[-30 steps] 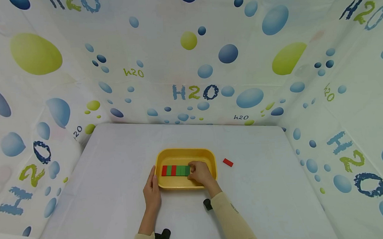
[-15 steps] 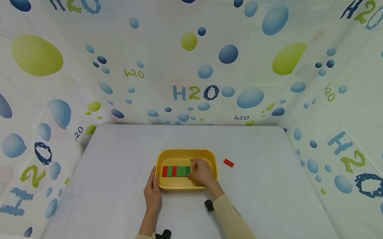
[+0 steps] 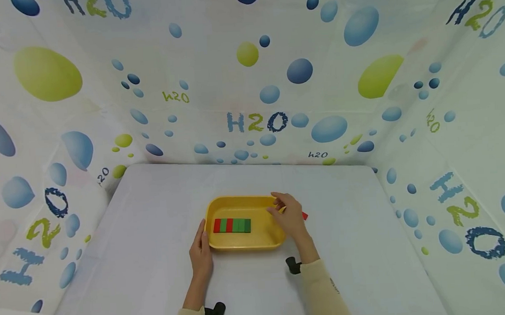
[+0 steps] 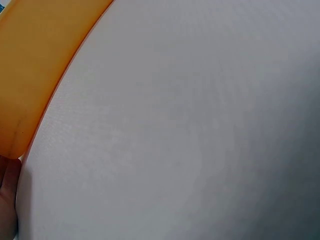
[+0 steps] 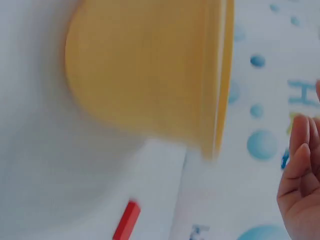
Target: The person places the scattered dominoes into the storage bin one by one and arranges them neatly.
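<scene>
A yellow plastic tray [image 3: 248,247] stands mid-table in the head view. Inside it lies a row of several red and green blocks [image 3: 232,225], side by side. My left hand [image 3: 201,256] rests against the tray's left side, its fingers lying straight along the wall; the left wrist view catches only a bit of that hand beside the tray's outer wall [image 4: 37,65]. Over the tray's right rim is my right hand [image 3: 293,219], thumb and fingers apart, holding nothing. Just beyond it, a loose red block [image 5: 126,221] lies on the table, partly hidden by the hand in the head view.
A white cloth covers the table [image 3: 366,246]. Patterned sheets [image 3: 215,84] with blue and green dots rise behind it and on both sides. A black wrist-camera mount [image 3: 214,312] sits at the left cuff, another [image 3: 293,265] at the right.
My right hand has let go of the rightmost green block and moved right, from the row to the tray's right rim. The left hand and the tray have stayed put.
</scene>
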Motion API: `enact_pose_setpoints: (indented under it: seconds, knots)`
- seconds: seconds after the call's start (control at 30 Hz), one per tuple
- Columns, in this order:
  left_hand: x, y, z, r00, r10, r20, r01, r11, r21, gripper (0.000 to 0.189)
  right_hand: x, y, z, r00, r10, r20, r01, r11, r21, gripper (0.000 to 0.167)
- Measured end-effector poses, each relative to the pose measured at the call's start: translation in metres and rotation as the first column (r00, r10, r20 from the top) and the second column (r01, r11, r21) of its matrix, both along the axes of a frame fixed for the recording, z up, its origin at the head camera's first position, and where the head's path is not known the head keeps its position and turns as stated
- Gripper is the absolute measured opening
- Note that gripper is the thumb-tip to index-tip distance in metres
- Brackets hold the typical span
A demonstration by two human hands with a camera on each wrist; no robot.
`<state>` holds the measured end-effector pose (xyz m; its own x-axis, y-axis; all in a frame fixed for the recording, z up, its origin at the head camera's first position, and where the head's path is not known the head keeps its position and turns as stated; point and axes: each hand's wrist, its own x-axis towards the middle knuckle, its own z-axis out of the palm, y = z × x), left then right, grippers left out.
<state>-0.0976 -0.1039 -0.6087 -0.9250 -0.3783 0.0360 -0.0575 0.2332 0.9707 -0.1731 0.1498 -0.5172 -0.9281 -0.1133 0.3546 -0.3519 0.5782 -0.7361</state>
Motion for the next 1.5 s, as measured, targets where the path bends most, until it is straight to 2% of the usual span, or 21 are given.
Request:
enact_pose_setpoints:
  seconds: [0.07,0.13,0.37,0.63,0.77,0.9,1.03,1.17,1.27,1.5]
  knots:
    - [0.0,0.0,0.0,1.0,0.0,0.003,0.0,1.0,0.007,0.044,-0.003,0.013,-0.001,0.997,-0.043,-0.062,0.043,0.999,0.004,0.041]
    - [0.0,0.0,0.0,1.0,-0.004,0.005,0.004,1.0,0.01,0.044,-0.005,0.026,-0.002,0.993,-0.098,-0.072,0.099,0.995,0.01,0.042]
    - [0.001,0.0,0.001,1.0,-0.016,0.013,0.016,1.0,0.017,0.045,-0.011,0.07,-0.023,0.973,-0.226,0.039,0.223,0.973,0.063,0.046]
    - [0.002,0.0,0.0,1.0,-0.014,0.022,0.013,1.0,0.018,0.045,-0.01,0.096,-0.05,0.948,-0.279,0.15,0.248,0.948,0.2,0.047]
    - [0.002,0.001,0.0,1.0,-0.009,0.02,0.008,1.0,0.018,0.044,-0.009,0.1,-0.058,0.925,-0.303,0.228,0.242,0.934,0.261,0.05]
    - [0.002,0.001,-0.001,1.0,-0.009,0.027,0.008,1.0,0.023,0.044,-0.008,0.101,-0.064,0.906,-0.298,0.3,0.215,0.936,0.279,0.054]
    - [0.002,0.001,-0.001,1.0,-0.015,0.022,0.015,0.999,0.028,0.044,-0.009,0.1,-0.069,0.903,-0.274,0.331,0.182,0.941,0.283,0.057]
    - [0.002,0.002,0.0,1.0,-0.014,0.021,0.014,1.0,0.028,0.044,-0.011,0.097,-0.071,0.916,-0.253,0.311,0.153,0.938,0.311,0.056]
    - [0.001,0.002,0.0,1.0,-0.012,0.026,0.012,0.999,0.03,0.044,-0.013,0.095,-0.07,0.917,-0.243,0.315,0.131,0.932,0.337,0.056]
    - [0.001,0.001,0.003,1.0,-0.012,0.024,0.011,1.0,0.025,0.044,-0.019,0.092,-0.067,0.898,-0.186,0.399,0.033,0.933,0.359,0.061]
